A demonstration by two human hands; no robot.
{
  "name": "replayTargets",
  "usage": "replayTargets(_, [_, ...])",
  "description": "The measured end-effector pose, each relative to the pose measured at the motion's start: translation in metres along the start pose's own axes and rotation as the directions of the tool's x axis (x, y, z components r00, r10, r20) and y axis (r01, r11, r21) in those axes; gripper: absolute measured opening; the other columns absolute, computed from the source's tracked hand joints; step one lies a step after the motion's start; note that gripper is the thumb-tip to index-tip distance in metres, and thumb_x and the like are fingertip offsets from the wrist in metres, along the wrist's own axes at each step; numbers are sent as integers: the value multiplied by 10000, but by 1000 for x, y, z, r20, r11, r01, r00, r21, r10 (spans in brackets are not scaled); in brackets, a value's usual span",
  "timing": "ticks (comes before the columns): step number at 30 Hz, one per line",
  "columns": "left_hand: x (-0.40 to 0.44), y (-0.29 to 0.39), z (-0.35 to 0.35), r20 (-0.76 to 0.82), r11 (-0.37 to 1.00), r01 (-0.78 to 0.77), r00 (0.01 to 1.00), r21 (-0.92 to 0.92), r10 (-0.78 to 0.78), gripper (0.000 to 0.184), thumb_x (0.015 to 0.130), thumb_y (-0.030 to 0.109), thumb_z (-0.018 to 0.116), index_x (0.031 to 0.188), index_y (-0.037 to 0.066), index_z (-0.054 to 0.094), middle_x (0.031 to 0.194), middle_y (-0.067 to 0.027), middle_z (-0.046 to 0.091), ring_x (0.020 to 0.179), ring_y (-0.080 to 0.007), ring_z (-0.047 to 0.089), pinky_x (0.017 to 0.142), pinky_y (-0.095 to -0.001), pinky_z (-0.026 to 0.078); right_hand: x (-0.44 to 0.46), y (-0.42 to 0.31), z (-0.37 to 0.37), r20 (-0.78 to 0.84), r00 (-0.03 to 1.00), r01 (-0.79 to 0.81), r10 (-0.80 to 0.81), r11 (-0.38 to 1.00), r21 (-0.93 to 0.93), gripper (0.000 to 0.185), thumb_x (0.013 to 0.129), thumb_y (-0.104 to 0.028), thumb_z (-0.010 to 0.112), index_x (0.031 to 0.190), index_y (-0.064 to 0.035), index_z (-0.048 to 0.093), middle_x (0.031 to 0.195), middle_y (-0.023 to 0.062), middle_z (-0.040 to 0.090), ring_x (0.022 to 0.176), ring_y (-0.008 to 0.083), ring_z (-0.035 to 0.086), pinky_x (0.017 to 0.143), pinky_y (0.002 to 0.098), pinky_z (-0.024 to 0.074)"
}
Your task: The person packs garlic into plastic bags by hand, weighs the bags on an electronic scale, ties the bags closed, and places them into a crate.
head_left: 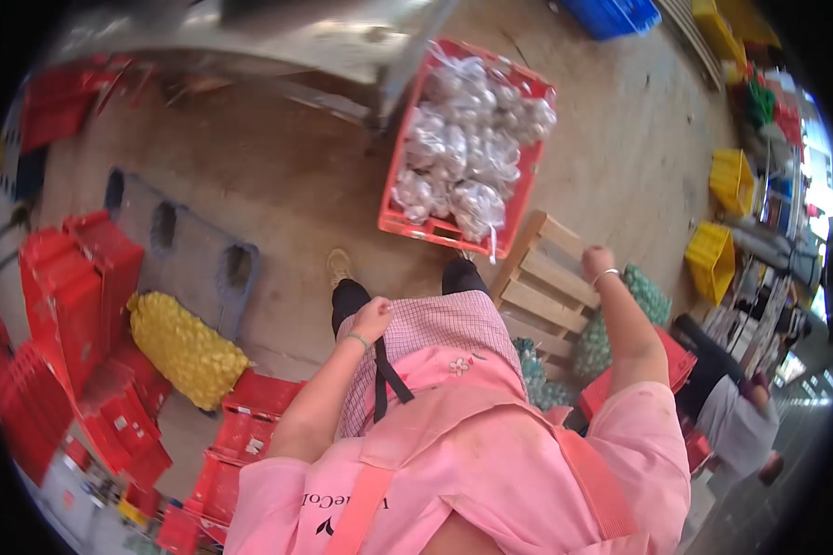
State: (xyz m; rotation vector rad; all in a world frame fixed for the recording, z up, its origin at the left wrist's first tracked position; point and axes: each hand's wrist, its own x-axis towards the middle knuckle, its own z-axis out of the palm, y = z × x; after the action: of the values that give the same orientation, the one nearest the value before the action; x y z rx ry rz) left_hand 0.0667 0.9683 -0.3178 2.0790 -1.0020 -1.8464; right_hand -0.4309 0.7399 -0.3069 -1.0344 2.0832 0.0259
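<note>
My left hand (373, 319) is loosely closed in front of the checked apron (435, 324), with a band on its wrist; no object shows in it. Out to the right, my right hand (599, 265) is curled into a fist over the end of a wooden pallet (548, 287), with a bracelet on the wrist and nothing visible in the fingers. Ahead of my feet is a red crate (393, 208), heaped with clear plastic bags (477, 208) of pale round items. Both hands are apart from the crate.
A metal table (296, 37) stands ahead on the left. Stacked red crates (65, 296), a yellow net sack (185, 347) and a blue-grey plastic pallet (190, 250) lie left. Green net sacks (643, 296), yellow crates (710, 259) and another person (736, 425) are right.
</note>
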Motion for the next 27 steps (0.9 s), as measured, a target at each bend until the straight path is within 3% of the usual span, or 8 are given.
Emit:
replayTargets(1, [17, 14, 11, 20, 993, -50, 999, 104, 48, 258, 772, 232, 605, 961, 61, 562, 849, -121, 612, 848, -264, 598, 762, -339, 466, 12, 15, -7, -68, 994, -63, 91, 940, 334, 112, 792, -107, 554, 808, -4, 596, 619, 35, 546, 536, 136, 523, 453, 268, 414])
replayTargets(6, [150, 84, 60, -101, 837, -271, 928, 476, 358, 426, 767, 226, 615, 1125, 77, 440, 1158, -212, 440, 1014, -391, 498, 838, -448, 437, 69, 28, 57, 137, 976, -216, 168, 811, 543, 181, 787, -103, 599, 940, -14, 565, 664, 34, 538, 541, 109, 512, 447, 228, 424])
replayTargets(10, [266, 138, 59, -253, 724, -280, 807, 631, 533, 636, 724, 182, 653, 1255, 66, 324, 1288, -254, 306, 1114, -441, 414, 916, -463, 396, 74, 8, 173, 381, 915, -220, 132, 955, 199, 579, 740, -198, 705, 1226, -37, 435, 1096, 130, 533, 883, 188, 581, 614, 312, 526])
replayTargets(15, [360, 166, 46, -425, 707, 33, 819, 706, 386, 687, 699, 115, 628, 1295, 106, 285, 1331, -278, 244, 1115, -445, 417, 928, -459, 391, 98, 28, 281, 200, 979, -60, 32, 989, 136, 818, 649, -139, 745, 1318, -30, 288, 998, 156, 581, 703, 211, 618, 552, 295, 524])
replayTargets(17, [382, 170, 38, -404, 706, 117, 878, 698, 254, 642, 714, 99, 581, 1291, 163, 307, 1289, -275, 287, 1072, -446, 456, 886, -460, 417, 89, 8, 281, 254, 950, -225, 180, 961, 162, 815, 617, -238, 756, 1278, -2, 340, 1098, 236, 561, 1012, 342, 561, 866, 360, 445])
replayTargets(22, [406, 154, 8, -352, 833, -4, 905, 554, 239, 495, 693, 124, 588, 1143, 120, 383, 909, -232, 592, 881, -390, 574, 802, -448, 451, 91, 19, 283, 59, 997, 54, -54, 999, 6, 311, 736, -222, 659, 919, 18, 581, 796, 193, 628, 779, 317, 621, 714, 382, 475])
replayTargets(24, [399, 145, 5, -343, 808, -12, 902, 589, 263, 480, 702, 145, 595, 1135, 123, 387, 887, -231, 597, 867, -398, 579, 795, -461, 453, 92, 9, 263, 314, 945, -134, 94, 985, 108, 231, 780, -216, 610, 780, 15, 617, 667, 153, 623, 654, 291, 617, 637, 368, 474])
replayTargets(27, [384, 161, 0, -271, 737, 4, 931, 676, 243, 531, 715, 271, 650, 1153, 116, 392, 1026, -231, 552, 944, -400, 562, 825, -463, 452, 77, 8, 252, 329, 943, 47, -45, 999, 3, 268, 808, -247, 558, 738, -2, 641, 612, 149, 602, 588, 268, 606, 599, 361, 471])
